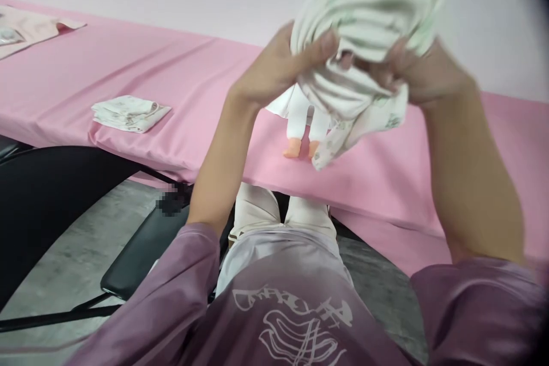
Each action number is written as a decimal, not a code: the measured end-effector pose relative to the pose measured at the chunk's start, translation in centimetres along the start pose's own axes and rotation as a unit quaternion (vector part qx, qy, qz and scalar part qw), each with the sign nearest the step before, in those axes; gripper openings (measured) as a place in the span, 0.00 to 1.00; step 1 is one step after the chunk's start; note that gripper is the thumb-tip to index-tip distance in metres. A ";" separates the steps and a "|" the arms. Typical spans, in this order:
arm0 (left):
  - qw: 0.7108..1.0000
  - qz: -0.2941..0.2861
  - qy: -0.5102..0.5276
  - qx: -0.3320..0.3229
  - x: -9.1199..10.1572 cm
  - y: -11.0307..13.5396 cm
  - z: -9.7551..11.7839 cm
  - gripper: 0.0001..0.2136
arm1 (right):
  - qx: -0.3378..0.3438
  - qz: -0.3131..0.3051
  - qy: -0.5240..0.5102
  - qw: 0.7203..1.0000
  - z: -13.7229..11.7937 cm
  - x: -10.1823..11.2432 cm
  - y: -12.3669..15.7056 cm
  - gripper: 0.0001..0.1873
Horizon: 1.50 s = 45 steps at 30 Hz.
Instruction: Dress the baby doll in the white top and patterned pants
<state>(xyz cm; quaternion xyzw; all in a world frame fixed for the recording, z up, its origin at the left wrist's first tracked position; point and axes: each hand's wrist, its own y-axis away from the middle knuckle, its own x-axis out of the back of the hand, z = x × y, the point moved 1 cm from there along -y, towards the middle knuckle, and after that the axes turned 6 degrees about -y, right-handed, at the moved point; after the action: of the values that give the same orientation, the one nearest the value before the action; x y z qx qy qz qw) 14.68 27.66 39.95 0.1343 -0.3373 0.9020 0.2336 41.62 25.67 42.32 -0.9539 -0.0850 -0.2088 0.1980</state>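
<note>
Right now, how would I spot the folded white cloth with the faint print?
Find the long pink-draped table. Near its front edge, on the picture's left side, lies the folded white cloth. It is a flat, layered bundle resting on the table, unlike the bunched, green-patterned white fabric held between the left hand and right hand.

Soft, even light surrounds us, its source out of view, laying a mild sheen and faint shadows over the pink-covered bench (193, 80). Motion blur smears the raised patterned cloth (377, 11) and the fingers (319, 48) gripping it. Blackness cuts into the right-hand corners; a pixelated patch (170, 201) sits at left.
</note>
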 end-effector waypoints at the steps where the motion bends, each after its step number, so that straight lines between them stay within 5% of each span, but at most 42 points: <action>1: 0.999 -0.027 0.014 0.023 -0.4 0.9 -1.5 0.21 | -0.017 -0.071 -0.014 0.997 1.5 -1.2 0.3 0.35; 3: 0.995 -0.044 0.045 0.079 -1.6 3.3 -4.7 0.25 | -0.033 -0.139 -0.076 0.987 4.5 -3.5 1.2 0.29; 6: 0.981 -0.002 0.115 0.159 -3.4 6.8 -9.2 0.32 | -0.059 -0.129 -0.129 0.981 8.5 -6.3 2.7 0.45; 9: 0.964 -0.010 0.151 0.220 -5.2 9.4 -11.2 0.37 | -0.089 -0.118 -0.138 0.979 10.8 -8.3 3.9 0.46; 12: 0.959 -0.009 0.143 0.245 -6.7 11.1 -10.7 0.35 | -0.114 -0.084 -0.138 0.980 11.4 -9.7 4.6 0.37; 15: 0.956 0.062 0.117 0.263 -7.8 12.2 -9.7 0.26 | -0.134 -0.052 -0.076 0.987 11.0 -10.7 5.1 0.30; 20: 0.946 0.148 -0.006 0.288 -8.6 14.4 -10.1 0.19 | -0.153 -0.093 0.013 0.984 10.2 -12.4 5.8 0.18; 25: 0.922 0.138 -0.128 0.338 -8.6 16.2 -11.2 0.19 | -0.173 -0.116 0.056 0.977 10.5 -14.1 5.8 0.14; 31: 0.907 0.080 -0.277 0.308 -9.4 15.7 -11.4 0.18 | -0.159 -0.101 0.195 0.963 10.9 -15.0 5.2 0.14; 34: 0.911 0.077 -0.271 0.303 -9.4 15.3 -11.6 0.19 | -0.142 -0.099 0.261 0.950 10.5 -15.4 5.2 0.17; 37: 0.923 0.081 -0.213 0.312 -8.9 15.1 -11.7 0.17 | -0.145 -0.101 0.279 0.944 10.3 -15.8 5.5 0.31; 40: 0.931 0.094 -0.131 0.327 -8.1 15.1 -11.8 0.15 | -0.130 -0.093 0.228 0.960 10.6 -15.7 5.5 0.39; 45: 0.955 0.101 0.008 0.280 -7.2 13.6 -12.5 0.21 | -0.099 -0.033 0.081 0.991 12.2 -14.7 5.0 0.39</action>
<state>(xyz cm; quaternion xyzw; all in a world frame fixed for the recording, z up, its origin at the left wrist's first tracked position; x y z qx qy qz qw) 12.81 24.59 20.44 0.1525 -0.0812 0.9802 0.0969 34.11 25.00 24.09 -0.9453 -0.0789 -0.2994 0.1022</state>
